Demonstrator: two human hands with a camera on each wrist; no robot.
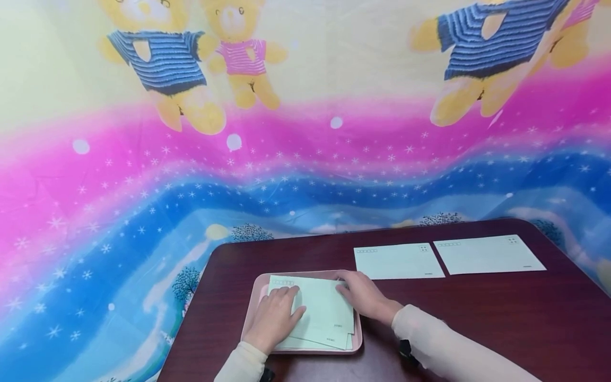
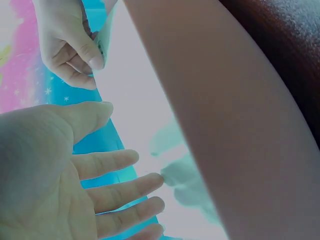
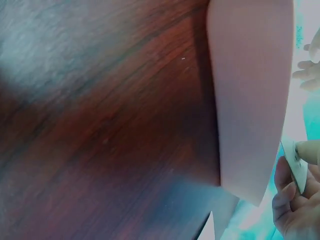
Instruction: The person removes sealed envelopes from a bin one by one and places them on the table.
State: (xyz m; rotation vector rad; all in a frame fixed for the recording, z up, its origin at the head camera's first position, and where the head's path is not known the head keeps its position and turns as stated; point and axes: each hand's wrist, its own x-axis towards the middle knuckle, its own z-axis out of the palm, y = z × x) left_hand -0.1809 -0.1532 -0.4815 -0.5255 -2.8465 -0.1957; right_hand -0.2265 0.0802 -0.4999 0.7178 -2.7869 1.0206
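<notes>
A pale green paper envelope (image 1: 329, 307) lies on top of a slightly fanned stack in a pink tray (image 1: 247, 318). My right hand (image 1: 365, 298) pinches this top envelope at its right edge, the thumb above and fingers curled beneath, as the right wrist view shows with the lifted envelope corner (image 3: 299, 172). Over the left part of the stack is my left hand (image 1: 276, 317), its fingers spread and fairly straight. In the left wrist view those fingers (image 2: 125, 191) hover close above the paper, gripping nothing.
Two more envelopes, one nearer the middle (image 1: 398, 262) and one farther right (image 1: 489, 256), lie flat side by side at the back right of the dark wooden table (image 1: 477, 313). A cloth printed with bears (image 1: 305, 159) hangs behind the table.
</notes>
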